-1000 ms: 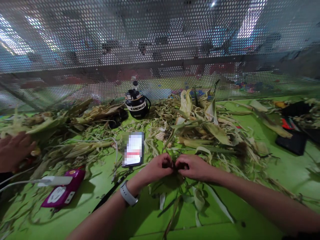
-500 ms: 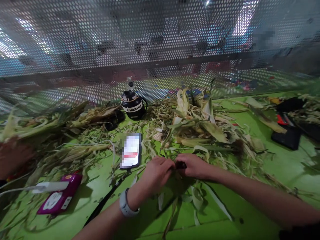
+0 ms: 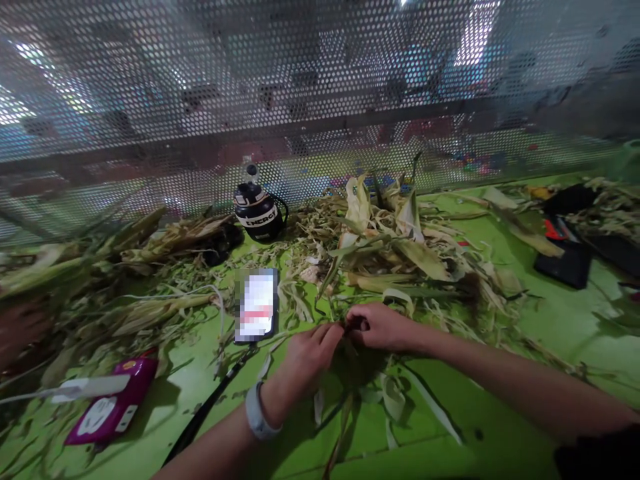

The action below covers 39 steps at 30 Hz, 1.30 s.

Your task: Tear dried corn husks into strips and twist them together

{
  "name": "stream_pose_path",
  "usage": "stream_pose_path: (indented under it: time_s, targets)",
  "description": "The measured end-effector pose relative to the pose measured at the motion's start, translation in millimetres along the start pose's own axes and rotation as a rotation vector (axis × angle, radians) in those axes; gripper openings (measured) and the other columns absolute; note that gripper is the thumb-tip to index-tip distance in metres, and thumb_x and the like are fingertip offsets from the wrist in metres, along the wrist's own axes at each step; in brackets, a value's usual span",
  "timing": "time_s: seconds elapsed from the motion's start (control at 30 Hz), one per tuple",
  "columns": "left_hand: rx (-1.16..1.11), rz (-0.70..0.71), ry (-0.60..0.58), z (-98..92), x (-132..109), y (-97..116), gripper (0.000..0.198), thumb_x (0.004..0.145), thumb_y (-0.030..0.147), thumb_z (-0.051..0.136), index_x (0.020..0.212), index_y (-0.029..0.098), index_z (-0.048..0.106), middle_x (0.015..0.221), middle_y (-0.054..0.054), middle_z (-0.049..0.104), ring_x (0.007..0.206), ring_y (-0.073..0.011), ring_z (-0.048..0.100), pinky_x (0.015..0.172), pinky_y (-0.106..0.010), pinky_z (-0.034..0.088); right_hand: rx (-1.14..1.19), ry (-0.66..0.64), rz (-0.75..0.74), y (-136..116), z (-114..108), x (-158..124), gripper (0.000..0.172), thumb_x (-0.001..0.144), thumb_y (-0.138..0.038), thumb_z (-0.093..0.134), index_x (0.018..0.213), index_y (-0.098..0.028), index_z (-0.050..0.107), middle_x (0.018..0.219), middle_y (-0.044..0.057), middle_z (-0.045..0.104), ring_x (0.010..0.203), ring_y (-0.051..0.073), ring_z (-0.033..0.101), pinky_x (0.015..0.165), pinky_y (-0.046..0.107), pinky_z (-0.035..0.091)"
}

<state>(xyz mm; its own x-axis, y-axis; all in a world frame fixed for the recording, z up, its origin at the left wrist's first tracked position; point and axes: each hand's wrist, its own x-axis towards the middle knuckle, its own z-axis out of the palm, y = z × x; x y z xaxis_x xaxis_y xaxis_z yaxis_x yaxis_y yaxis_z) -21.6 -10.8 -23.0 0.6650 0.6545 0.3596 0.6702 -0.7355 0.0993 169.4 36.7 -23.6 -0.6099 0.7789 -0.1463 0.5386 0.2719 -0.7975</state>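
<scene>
My left hand (image 3: 311, 352), with a pale band on its wrist, meets my right hand (image 3: 383, 327) low over the green table. Both are closed in a pinch, fingertips almost touching. Whatever lies between the fingers is too small and dark to make out. Thin husk strips (image 3: 393, 397) lie on the table just below the hands. Right behind them rises a heap of dry corn husks (image 3: 425, 257), with shredded bits around it. Left of my left hand lies a lit phone (image 3: 257, 307), its screen blurred, with a black strap (image 3: 213, 400) running toward me.
A black jug marked ENERGY (image 3: 260, 217) stands before the perforated metal screen (image 3: 310, 87). At left are a purple power bank (image 3: 115, 403) with a white cable, more husks (image 3: 165, 243) and another person's hand (image 3: 23, 330). Dark flat objects (image 3: 565, 263) lie at right.
The view has shifted slightly. My hands remain pinched together in nearly the same spot, with my right fingers a little higher. The other person's hand at left has moved lower.
</scene>
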Motion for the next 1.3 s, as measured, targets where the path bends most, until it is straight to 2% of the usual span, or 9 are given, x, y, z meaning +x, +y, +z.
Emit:
stream_pose_path:
  time_s: [0.13,0.33,0.6,0.77,0.93,1.13,1.3]
  targets:
    - [0.012,-0.004,0.006,2.3,-0.4,-2.9,0.018,0.088,0.006,0.035,0.094,0.016,0.047,0.079,-0.004,0.063,0.066,-0.0158,0.061,0.056,-0.026,0.048,0.06,0.042,0.001,1.5,-0.4,2.5,0.02,0.075,-0.01,0.049,0.091,-0.014,0.059,0.062,-0.002,0.058,0.052,0.009,0.049,0.05,0.018,0.036]
    - [-0.016,-0.007,0.054,7.1,-3.1,-5.9,0.017,0.088,0.007,0.036,0.096,0.016,0.048,0.076,-0.003,0.062,0.062,-0.0146,0.06,0.053,-0.024,0.047,0.037,-0.013,-0.066,-0.3,-3.3,3.0,0.033,0.074,-0.01,0.051,0.106,-0.015,0.06,0.064,-0.003,0.059,0.053,0.01,0.05,0.052,0.019,0.037]
    - [-0.022,0.012,0.083,8.7,-4.6,-6.1,0.017,0.09,0.008,0.036,0.1,0.016,0.047,0.078,-0.003,0.063,0.063,-0.0147,0.061,0.054,-0.025,0.049,0.099,0.026,-0.019,0.3,2.9,5.2,0.024,0.073,-0.011,0.057,0.096,-0.016,0.062,0.063,-0.004,0.055,0.054,0.009,0.049,0.051,0.018,0.035]
    - [0.003,0.003,0.072,13.2,-6.8,-6.2,0.018,0.09,0.008,0.034,0.099,0.016,0.049,0.079,-0.004,0.061,0.064,-0.0136,0.06,0.055,-0.024,0.049,0.123,0.038,-0.007,-0.1,4.5,7.4,0.025,0.071,-0.01,0.06,0.095,-0.015,0.063,0.062,-0.005,0.053,0.053,0.008,0.046,0.05,0.017,0.033]
    - [0.064,-0.025,0.06,18.0,-8.8,-6.7,0.02,0.09,0.007,0.033,0.093,0.017,0.05,0.076,-0.003,0.058,0.059,-0.0119,0.057,0.053,-0.022,0.047,0.121,0.068,-0.052,-0.3,4.2,7.2,0.018,0.073,-0.011,0.058,0.089,-0.017,0.065,0.059,-0.005,0.051,0.054,0.009,0.045,0.052,0.018,0.033]
    - [0.08,-0.064,0.075,17.3,-6.9,-5.2,0.021,0.089,0.006,0.033,0.086,0.017,0.05,0.073,-0.003,0.057,0.054,-0.011,0.055,0.047,-0.02,0.042,0.193,0.102,-0.075,1.5,5.9,5.9,0.018,0.073,-0.011,0.059,0.089,-0.017,0.065,0.06,-0.006,0.048,0.052,0.008,0.041,0.05,0.018,0.033]
    - [0.073,-0.056,0.071,12.7,-5.0,-4.1,0.02,0.089,0.005,0.033,0.085,0.018,0.049,0.072,-0.001,0.057,0.052,-0.0112,0.055,0.043,-0.021,0.038,0.139,0.14,-0.156,1.6,5.8,5.1,0.018,0.072,-0.01,0.06,0.088,-0.017,0.065,0.066,-0.003,0.052,0.058,0.01,0.046,0.054,0.019,0.036]
